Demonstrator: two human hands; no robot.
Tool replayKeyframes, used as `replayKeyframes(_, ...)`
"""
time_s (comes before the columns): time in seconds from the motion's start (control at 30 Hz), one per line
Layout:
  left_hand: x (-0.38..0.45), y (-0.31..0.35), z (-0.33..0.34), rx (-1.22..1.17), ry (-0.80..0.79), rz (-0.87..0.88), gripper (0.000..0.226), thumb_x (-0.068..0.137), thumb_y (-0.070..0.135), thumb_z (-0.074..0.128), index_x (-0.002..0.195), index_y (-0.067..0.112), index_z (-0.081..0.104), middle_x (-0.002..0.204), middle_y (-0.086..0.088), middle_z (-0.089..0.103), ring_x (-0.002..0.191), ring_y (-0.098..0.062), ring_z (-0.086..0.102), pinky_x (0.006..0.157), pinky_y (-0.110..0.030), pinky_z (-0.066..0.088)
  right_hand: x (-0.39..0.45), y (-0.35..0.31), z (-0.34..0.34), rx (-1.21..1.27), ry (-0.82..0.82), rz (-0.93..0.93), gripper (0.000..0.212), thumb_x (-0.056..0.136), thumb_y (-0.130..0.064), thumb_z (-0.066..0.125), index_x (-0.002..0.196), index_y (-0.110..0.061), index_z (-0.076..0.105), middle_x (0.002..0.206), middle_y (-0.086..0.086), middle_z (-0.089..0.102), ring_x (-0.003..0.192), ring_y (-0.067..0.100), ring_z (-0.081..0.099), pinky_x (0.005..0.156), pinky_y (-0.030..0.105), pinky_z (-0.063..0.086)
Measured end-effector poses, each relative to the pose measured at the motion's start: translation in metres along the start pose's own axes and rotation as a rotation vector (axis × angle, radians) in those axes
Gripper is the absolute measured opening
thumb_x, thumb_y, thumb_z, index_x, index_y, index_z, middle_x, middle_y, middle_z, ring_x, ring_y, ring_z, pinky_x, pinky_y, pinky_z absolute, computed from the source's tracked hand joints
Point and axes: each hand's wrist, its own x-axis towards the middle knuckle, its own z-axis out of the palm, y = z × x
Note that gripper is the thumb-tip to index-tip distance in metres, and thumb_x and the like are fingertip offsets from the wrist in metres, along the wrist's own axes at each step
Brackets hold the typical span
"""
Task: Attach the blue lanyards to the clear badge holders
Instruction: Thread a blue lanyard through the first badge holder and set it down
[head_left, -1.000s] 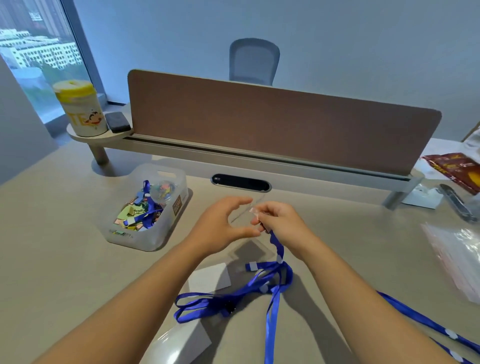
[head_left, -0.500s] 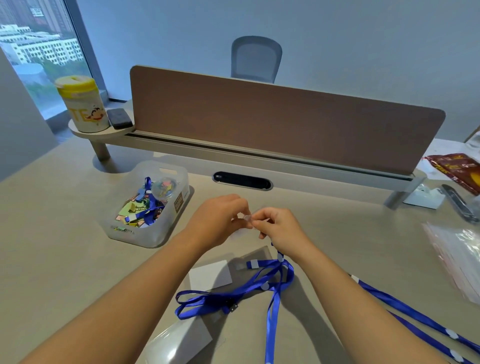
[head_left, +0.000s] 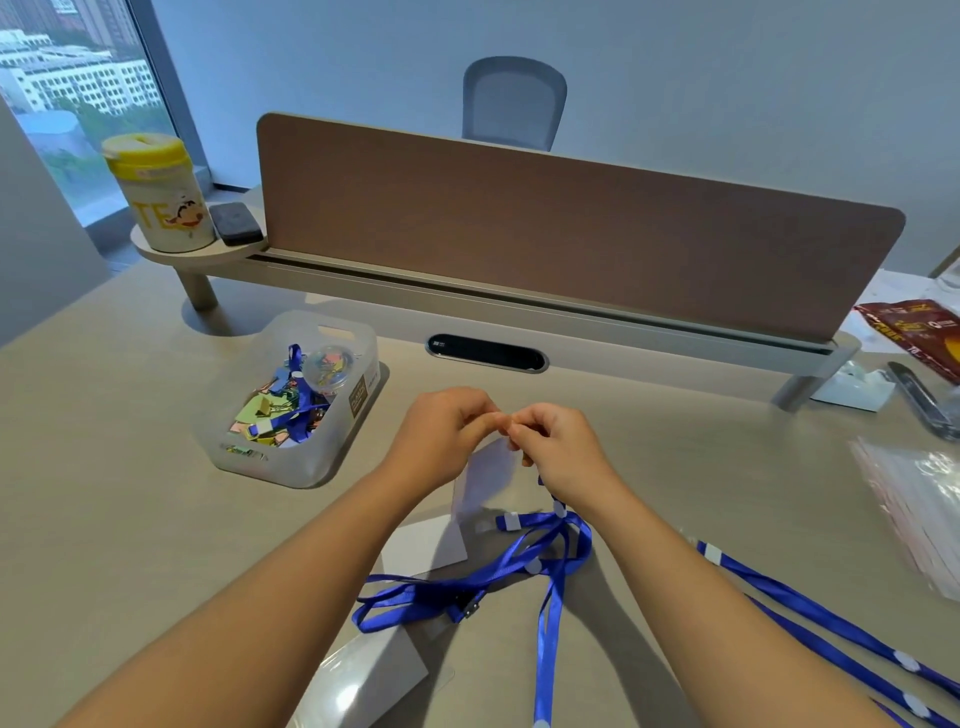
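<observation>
pale wood surface (head_left: 130, 519) under a brown divider panel (head_left: 571, 249) carries the work. left hand (head_left: 441, 431) and right hand (head_left: 556, 441) meet fingertip to fingertip, each grip pinched together on the top edge of a clear badge holder (head_left: 485, 483) that hangs between them, where the end of a blue lanyard (head_left: 550, 582) comes up under the right hand; the clip itself is hidden. that lanyard trails loose toward the viewer, over more holders (head_left: 426, 543). the holder looks light, thin, slippery and bendy, best held by its top edge near the slot; the ribbon is soft and limp, best taken just behind its end. further lanyards (head_left: 831, 629) lie right, a plastic bin of clips (head_left: 291, 395) left.
</observation>
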Motion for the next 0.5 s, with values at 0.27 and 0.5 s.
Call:
replayKeyframes(0.27, 0.005, 0.007, -0.002, -0.106, 0.169, -0.011, 0.022, 0.087, 0.014, 0.050, 0.080, -0.001, 0.064, 0.080, -0.023, 0.067, 0.072, -0.026, 0.057, 0.059, -0.024, 0.039, 0.005, -0.014, 0.003, 0.040, 0.087, -0.048, 0.022, 0.092, -0.012, 0.048, 0.097, 0.002, 0.063, 0.066, -0.006, 0.050, 0.062, 0.004, 0.045, 0.058, 0.015, 0.037)
replayKeyframes(0.5, 0.015, 0.008, -0.026, -0.240, -0.004, -0.021, 0.021, 0.083, 0.016, 0.055, 0.102, 0.009, 0.062, 0.092, -0.005, 0.063, 0.086, -0.016, 0.059, 0.077, -0.025, 0.047, 0.010, -0.031, -0.008, 0.198, 0.043, 0.002, 0.017, 0.092, -0.008, 0.045, 0.088, -0.008, 0.061, 0.065, -0.001, 0.051, 0.055, 0.009, 0.042, 0.054, 0.016, 0.037)
